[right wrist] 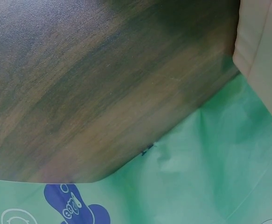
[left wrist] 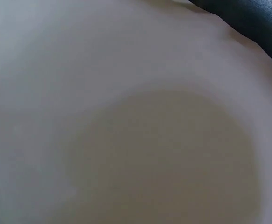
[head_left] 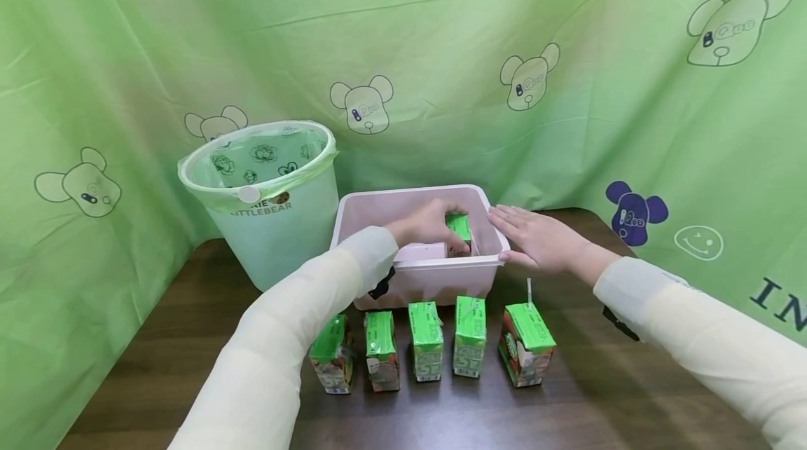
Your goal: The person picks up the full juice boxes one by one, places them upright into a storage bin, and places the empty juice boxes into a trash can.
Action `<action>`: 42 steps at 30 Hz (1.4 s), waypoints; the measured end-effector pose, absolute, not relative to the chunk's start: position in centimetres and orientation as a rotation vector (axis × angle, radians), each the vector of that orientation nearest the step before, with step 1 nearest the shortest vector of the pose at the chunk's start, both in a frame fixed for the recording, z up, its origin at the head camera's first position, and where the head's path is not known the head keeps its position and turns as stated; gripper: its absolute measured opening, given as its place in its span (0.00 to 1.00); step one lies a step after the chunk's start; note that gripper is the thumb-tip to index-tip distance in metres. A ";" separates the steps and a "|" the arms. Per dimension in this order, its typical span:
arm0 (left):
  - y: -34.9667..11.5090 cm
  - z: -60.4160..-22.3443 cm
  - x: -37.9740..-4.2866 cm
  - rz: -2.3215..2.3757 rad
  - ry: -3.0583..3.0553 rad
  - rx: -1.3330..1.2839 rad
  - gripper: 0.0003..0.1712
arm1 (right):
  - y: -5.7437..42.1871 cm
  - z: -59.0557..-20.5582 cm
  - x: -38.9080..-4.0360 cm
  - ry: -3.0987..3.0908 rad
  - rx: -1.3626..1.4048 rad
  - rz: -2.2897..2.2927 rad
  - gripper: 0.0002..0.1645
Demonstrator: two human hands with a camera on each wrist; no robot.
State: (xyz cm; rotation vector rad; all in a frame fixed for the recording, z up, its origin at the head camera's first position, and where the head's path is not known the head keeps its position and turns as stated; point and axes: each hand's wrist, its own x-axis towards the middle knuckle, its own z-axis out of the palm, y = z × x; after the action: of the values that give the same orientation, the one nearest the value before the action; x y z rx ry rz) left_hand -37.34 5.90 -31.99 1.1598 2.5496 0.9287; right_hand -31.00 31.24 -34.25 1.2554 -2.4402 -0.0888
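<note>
Inside the pale pink bin (head_left: pixel 441 282), my left hand (head_left: pixel 429 222) reaches down and grips a green-topped juice box (head_left: pixel 459 227) between thumb and fingers. The lower part of that box is hidden behind the hand and the bin's front rim. My right hand (head_left: pixel 539 236) rests on the bin's right rim with its fingers straight. Only a blurred pale surface of the bin (left wrist: pixel 126 56) fills the left wrist view. In the right wrist view, the outer wall of the bin (right wrist: pixel 261 51) shows at the upper right.
Several juice boxes (head_left: pixel 425 341) stand in a row before the bin. The rightmost juice box (head_left: pixel 528 345) has a straw sticking up. A mint-green trash can (head_left: pixel 277 240) with a liner stands left of the bin. Green printed cloth (head_left: pixel 441 29) hangs behind the wooden table (head_left: pixel 605 380).
</note>
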 end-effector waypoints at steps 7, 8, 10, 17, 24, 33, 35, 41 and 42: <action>5.8 -32.5 -37.4 0.907 2.544 1.159 0.42 | 31.2 -34.3 -31.0 -2.437 1.255 -0.086 0.47; 5.8 -32.5 -37.4 0.904 2.543 1.155 0.42 | 31.2 -34.3 -31.0 -2.438 1.256 -0.085 0.48; 5.8 -32.6 -37.5 0.894 2.547 1.157 0.41 | 31.2 -34.2 -30.9 -2.440 1.257 -0.083 0.48; 6.0 -33.0 -37.9 0.825 2.568 1.158 0.41 | 31.2 -34.3 -30.9 -2.459 1.254 -0.079 0.48; 6.1 -33.3 -38.2 0.736 2.580 1.188 0.40 | 31.2 -34.2 -30.8 -2.491 1.238 -0.092 0.47; 6.0 -33.1 -38.2 0.672 2.565 1.184 0.40 | 31.1 -34.0 -30.8 -2.491 1.241 -0.102 0.47; 6.0 -33.0 -38.2 0.672 2.565 1.172 0.40 | 31.1 -33.9 -30.8 -2.494 1.238 -0.106 0.47; 5.9 -32.9 -38.1 0.694 2.564 1.133 0.38 | 31.0 -33.9 -30.8 -2.502 1.235 -0.109 0.47; 5.9 -32.9 -38.1 0.698 2.562 1.131 0.38 | 31.0 -33.9 -30.8 -2.501 1.237 -0.106 0.47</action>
State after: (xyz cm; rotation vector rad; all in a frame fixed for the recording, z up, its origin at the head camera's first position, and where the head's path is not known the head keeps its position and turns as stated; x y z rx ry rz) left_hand -38.08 5.88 -32.93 1.1311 2.5624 0.6982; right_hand -30.78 31.04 -33.86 1.2366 -2.5012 -0.1063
